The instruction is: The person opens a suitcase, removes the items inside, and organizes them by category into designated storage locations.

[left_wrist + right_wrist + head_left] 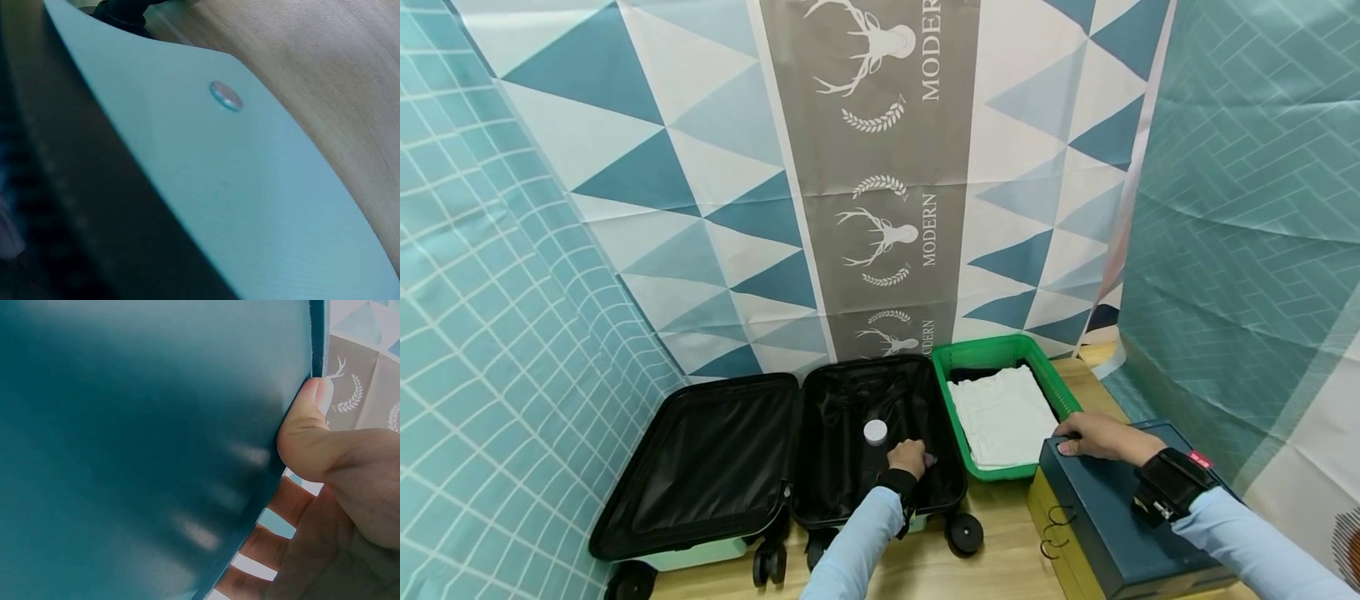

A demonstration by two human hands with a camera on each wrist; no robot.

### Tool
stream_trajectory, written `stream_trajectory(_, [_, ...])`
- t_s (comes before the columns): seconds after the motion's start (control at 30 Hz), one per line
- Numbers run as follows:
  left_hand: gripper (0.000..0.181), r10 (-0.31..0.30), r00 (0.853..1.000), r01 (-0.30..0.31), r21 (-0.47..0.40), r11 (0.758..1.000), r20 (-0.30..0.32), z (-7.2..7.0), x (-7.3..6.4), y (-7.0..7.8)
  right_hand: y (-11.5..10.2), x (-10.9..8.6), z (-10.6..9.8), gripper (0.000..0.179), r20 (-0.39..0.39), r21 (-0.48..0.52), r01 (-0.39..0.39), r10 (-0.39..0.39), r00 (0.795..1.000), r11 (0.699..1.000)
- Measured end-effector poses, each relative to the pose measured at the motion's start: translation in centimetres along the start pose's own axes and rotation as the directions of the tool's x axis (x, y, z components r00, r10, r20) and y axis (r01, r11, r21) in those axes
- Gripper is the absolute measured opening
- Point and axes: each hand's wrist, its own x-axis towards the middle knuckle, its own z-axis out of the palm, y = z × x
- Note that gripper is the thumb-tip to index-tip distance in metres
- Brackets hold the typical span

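Note:
In the head view my left hand [908, 457] reaches into the right half of an open black-lined suitcase [832, 433]. Its fingers are curled, and a small mauve thing [929, 459] sticks out beside them; its kind is hidden by the hand. A round white lid [875, 431] stands just beyond. The left wrist view has the suitcase's mint shell [250, 175], with the hand out of sight. My right hand [1097, 436] grips the upper edge of a dark blue box [1142, 517]. In the right wrist view the thumb [306, 437] lies along the edge of its blue panel [144, 450].
A green basket [1060, 379] with folded white cloth [1006, 417] stands right of the suitcase. Yellow sides [1051, 533] and several dark curved hooks [1060, 517] show by the blue box. The suitcase's other half [707, 467] lies open at left. Printed curtains hang behind.

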Motion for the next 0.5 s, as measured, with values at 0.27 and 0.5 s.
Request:
stream_trajectory(0.27, [0.009, 0.034, 0.999, -0.034, 0.001, 0.999, 0.025, -0.5, -0.6, 0.2, -0.3, 0.1, -0.1, 0.008, 0.008, -0.010, 0.011, -0.011, 1.000, 1.000])
stream_trajectory(0.5, [0.007, 0.092, 0.995, -0.091, 0.030, 0.995, -0.048, -1.0, -0.5, 0.0, -0.5, -0.1, -0.3, 0.010, 0.024, -0.013, 0.038, -0.037, 0.999, 0.999])
